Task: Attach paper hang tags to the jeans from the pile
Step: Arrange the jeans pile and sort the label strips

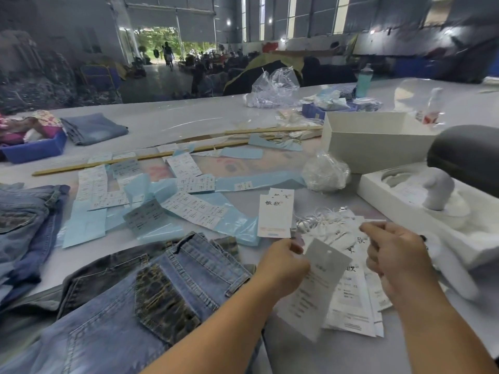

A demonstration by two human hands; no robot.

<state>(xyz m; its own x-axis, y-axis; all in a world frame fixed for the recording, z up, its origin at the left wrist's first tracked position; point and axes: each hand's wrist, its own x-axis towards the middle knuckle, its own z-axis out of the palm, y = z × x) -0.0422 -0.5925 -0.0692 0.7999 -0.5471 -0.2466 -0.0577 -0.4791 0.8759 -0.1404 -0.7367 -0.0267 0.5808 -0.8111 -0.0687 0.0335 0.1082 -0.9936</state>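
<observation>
Head view, worktable, pale grey top.

Left hand: fingers curled, thumb and forefinger pinching the upper left edge of a white rectangular paper hang tag with a punched hole near its top. The tag is lifted off the table, tilted, printed side facing the camera, and motion-blurred.

Right hand: raised just right of the tag, fingers curled inward, thumb and forefinger tips brought together. What they pinch is too small to resolve; cannot tell whether a string is held.

Under and between the hands: a loose stack of white printed hang tags lying flat, fanned. Just behind it, a tangle of white tag strings. One more white hang tag with black characters lies flat beyond the left hand.

Task garment: light blue denim jeans with a dark patterned back pocket, spread on the near table edge, directly left of the left forearm, waistband towards the table centre. A pile of folded blue jeans sits at the left edge.

Mid-table: scattered pale blue backing sheets with white sticker labels, long wooden slats, an open white cardboard box, crumpled clear plastic bag, blue plastic bin.
</observation>
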